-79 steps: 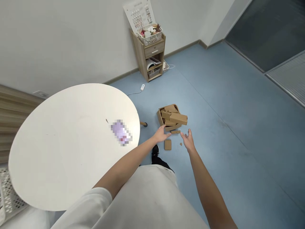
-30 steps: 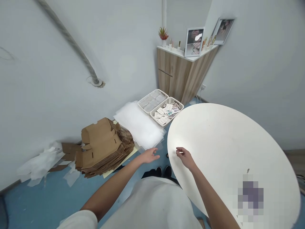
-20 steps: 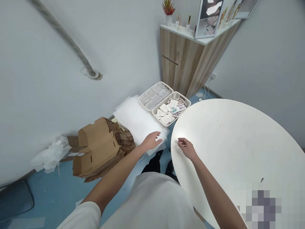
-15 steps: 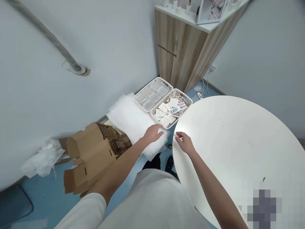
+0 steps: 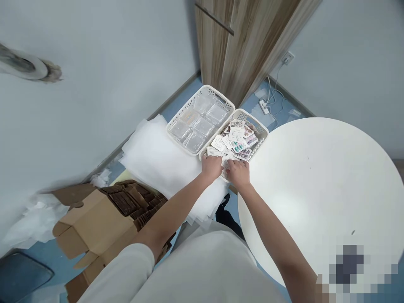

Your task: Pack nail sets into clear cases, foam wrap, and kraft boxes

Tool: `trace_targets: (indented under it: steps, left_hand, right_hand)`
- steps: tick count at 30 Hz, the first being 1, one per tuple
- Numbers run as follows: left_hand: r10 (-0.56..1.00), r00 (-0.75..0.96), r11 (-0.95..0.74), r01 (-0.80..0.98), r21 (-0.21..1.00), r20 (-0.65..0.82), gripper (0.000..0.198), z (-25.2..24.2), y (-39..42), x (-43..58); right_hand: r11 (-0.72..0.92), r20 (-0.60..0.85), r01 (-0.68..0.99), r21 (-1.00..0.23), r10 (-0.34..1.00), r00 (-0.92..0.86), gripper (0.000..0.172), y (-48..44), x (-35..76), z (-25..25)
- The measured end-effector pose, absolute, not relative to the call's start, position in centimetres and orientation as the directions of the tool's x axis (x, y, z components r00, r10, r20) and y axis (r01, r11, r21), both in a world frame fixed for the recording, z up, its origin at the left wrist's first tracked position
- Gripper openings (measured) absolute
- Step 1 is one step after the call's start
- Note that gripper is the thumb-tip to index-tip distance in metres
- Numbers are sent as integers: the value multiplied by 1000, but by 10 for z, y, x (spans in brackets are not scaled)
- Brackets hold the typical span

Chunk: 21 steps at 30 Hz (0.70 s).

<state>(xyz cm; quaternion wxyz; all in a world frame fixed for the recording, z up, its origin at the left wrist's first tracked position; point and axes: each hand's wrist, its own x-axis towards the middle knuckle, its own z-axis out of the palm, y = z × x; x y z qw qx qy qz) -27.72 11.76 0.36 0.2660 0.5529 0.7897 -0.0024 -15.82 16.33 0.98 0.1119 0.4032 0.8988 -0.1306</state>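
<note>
A white plastic basket point(image 5: 260, 129) on the floor holds several small printed cards point(image 5: 236, 135). Both my hands reach into its near end. My left hand point(image 5: 211, 166) has its fingers curled down onto the cards by the near left corner. Right beside it, almost touching, my right hand point(image 5: 238, 173) is curled over the cards too. What the fingers hold, if anything, is hidden. A second white basket point(image 5: 176, 118) with clear plastic cases point(image 5: 197, 124) stands against the first one's left side.
White foam sheets point(image 5: 151, 155) lie left of the baskets. A stack of flat cardboard boxes point(image 5: 101, 221) sits at the lower left. A round white table point(image 5: 318, 181) is at my right, a wooden cabinet point(image 5: 240, 46) and a power strip point(image 5: 263, 107) behind the baskets.
I have turned from the box of cardboard pieces to this corner and leaned lower. Both hands moved forward from the foam sheets and table edge into the card basket.
</note>
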Motion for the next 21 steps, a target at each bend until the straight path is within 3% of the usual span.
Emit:
trace_targets:
  steps: [5,12,17,21]
  left_hand:
    - [863,-242,416,839,350,-444,23,-4,122,-278]
    - [879,-224,430,755,495,-421,28,-9,118,-279]
    - [884,-215,426,735,527,-415,24,-4,116,-282]
    - [906,-244,418,649,636,-346,17,4,117,-289]
  right_hand:
    - [615,-337,779,-120,713,-615,22,166,-159,1]
    - [561,-311,797,-222,734,-603,37,165,-158,-6]
    - [483,-253,784,-391,762,-596,37,165,-155,-4]
    - [337,-163,706,-623,826,-539,41,166,-151,1]
